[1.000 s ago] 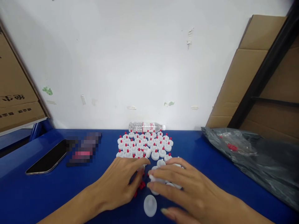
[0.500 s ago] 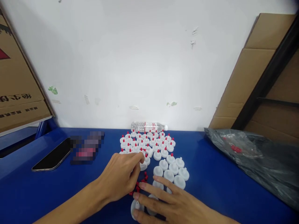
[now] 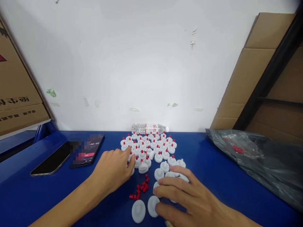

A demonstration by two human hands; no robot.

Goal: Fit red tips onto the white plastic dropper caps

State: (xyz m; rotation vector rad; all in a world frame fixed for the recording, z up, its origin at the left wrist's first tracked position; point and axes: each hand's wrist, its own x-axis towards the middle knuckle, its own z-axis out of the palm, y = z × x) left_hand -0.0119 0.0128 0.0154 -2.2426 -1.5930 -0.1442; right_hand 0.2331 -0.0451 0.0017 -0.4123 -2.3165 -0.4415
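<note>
Several white plastic caps with red tips [image 3: 151, 145] stand in rows at the back of the blue table [image 3: 213, 176]. My left hand [image 3: 113, 171] rests at the left front edge of this cluster, fingers curled against a cap. White caps without red tips [image 3: 163, 166] sit nearer me. My right hand [image 3: 189, 198] lies flat over some of them, fingers stretched out, its thumb touching one cap [image 3: 152, 206]. Another bare cap [image 3: 138, 211] lies beside that one. Loose red tips [image 3: 141, 188] are scattered between my hands.
A water bottle [image 3: 149, 128] lies against the white wall behind the caps. Two phones [image 3: 50, 162] [image 3: 91, 149] lie at the left. A black plastic bag [image 3: 260, 160] holding red parts sits at the right. Cardboard boxes [image 3: 16, 91] flank both sides.
My left hand slid left and back to the cluster's left edge. My right hand drew toward me, then forward over the bare caps, uncovering the red tips and two caps in front.
</note>
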